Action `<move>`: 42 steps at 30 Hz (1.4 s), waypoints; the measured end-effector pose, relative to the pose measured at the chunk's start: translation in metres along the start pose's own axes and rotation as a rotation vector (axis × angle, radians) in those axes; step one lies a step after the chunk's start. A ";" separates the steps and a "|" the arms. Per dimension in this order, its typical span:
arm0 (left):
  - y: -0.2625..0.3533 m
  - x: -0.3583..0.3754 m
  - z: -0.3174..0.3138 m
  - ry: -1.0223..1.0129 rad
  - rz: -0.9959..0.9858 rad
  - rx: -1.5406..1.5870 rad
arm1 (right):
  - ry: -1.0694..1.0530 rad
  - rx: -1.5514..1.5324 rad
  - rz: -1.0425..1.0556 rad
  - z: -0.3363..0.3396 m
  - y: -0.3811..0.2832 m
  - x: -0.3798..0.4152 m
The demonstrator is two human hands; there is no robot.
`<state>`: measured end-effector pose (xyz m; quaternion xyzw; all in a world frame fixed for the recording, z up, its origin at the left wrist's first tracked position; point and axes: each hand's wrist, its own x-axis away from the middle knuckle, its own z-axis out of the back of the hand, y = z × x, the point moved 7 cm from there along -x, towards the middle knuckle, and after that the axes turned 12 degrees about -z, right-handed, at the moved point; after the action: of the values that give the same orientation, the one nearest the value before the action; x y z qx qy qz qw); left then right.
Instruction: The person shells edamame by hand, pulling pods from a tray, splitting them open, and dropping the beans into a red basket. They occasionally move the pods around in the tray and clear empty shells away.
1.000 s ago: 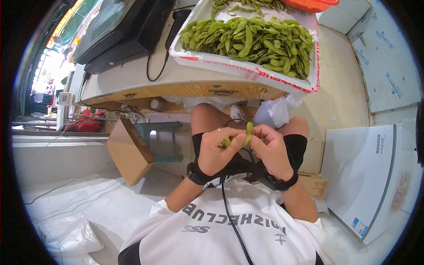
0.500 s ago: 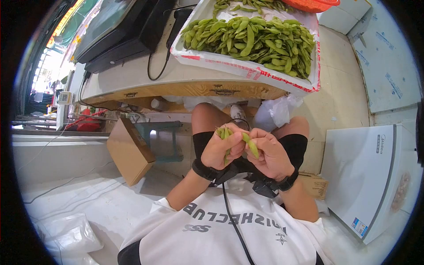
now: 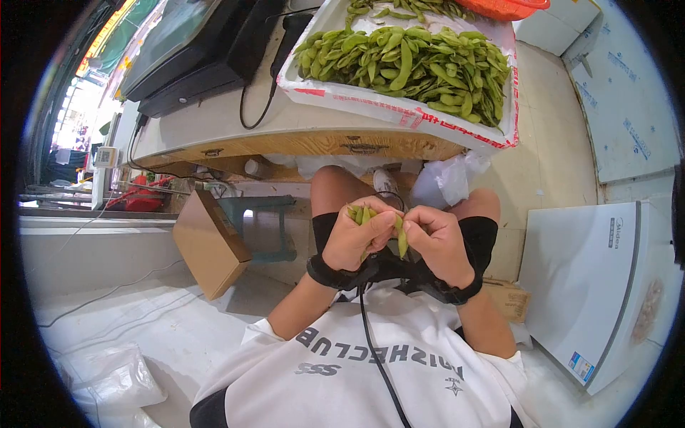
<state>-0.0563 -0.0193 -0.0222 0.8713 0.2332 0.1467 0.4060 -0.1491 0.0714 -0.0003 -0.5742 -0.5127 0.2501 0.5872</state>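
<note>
My left hand (image 3: 357, 241) is closed around several green edamame pods (image 3: 359, 213), whose ends stick out above the fingers. One edamame pod (image 3: 402, 244) points downward between my two hands, close to the left thumb. My right hand (image 3: 441, 246) is closed in a pinch at the side of that pod, thumb against the bent fingers. What exactly lies between those right fingertips is partly hidden. Beyond both hands, a white foam box (image 3: 357, 102) on the desk holds a large heap of edamame pods (image 3: 399, 64).
The desk (image 3: 193, 135) has wooden drawers and carries a black machine (image 3: 193, 64) with cables. An orange basket (image 3: 503, 8) sits at the box's far side. A cardboard box (image 3: 210, 246) and a blue-green stool (image 3: 275, 228) stand left; a white Midea fridge (image 3: 578, 278) stands right.
The pod between my hands has turned from slanting toward the right hand to hanging nearly straight down. My right hand has shifted slightly, and its fingers now pinch higher beside the pod.
</note>
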 end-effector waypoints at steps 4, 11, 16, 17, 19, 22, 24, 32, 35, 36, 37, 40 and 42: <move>-0.001 0.000 0.000 -0.036 -0.010 -0.005 | -0.082 -0.366 -0.179 -0.006 0.026 -0.004; -0.005 -0.003 0.000 -0.017 0.040 -0.001 | -0.039 -0.480 -0.269 -0.003 0.030 -0.006; 0.005 -0.007 -0.001 0.095 0.035 -0.358 | 0.400 0.450 0.248 0.008 -0.021 0.003; 0.004 -0.007 0.000 0.098 0.017 -0.363 | 0.395 0.457 0.241 0.006 -0.024 0.005; 0.004 -0.008 0.000 0.091 0.005 -0.359 | 0.375 0.395 0.205 0.006 -0.023 0.004; 0.008 -0.006 -0.004 0.072 0.023 -0.312 | 0.299 0.161 0.067 0.011 -0.009 0.000; 0.008 -0.005 -0.005 0.068 0.035 -0.257 | 0.212 -0.029 -0.083 0.013 0.009 -0.004; 0.016 -0.006 -0.009 -0.088 -0.033 -0.447 | -0.124 -0.112 -0.189 0.002 0.008 -0.012; 0.012 -0.005 -0.005 -0.114 -0.005 -0.478 | -0.218 -0.201 -0.305 0.002 0.014 -0.011; 0.010 -0.004 -0.004 -0.111 0.002 -0.477 | -0.233 -0.237 -0.332 0.002 0.017 -0.010; 0.012 -0.005 -0.004 -0.107 -0.025 -0.522 | -0.238 -0.263 -0.348 0.003 0.021 -0.010; 0.017 -0.008 -0.006 -0.074 -0.110 -0.623 | -0.236 -0.323 -0.383 0.005 0.027 -0.008; 0.018 -0.011 -0.001 -0.023 -0.172 -0.644 | -0.216 -0.338 -0.391 0.007 0.023 -0.004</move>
<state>-0.0608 -0.0344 -0.0083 0.6770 0.2431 0.1681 0.6740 -0.1505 0.0756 -0.0242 -0.5240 -0.7079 0.1029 0.4623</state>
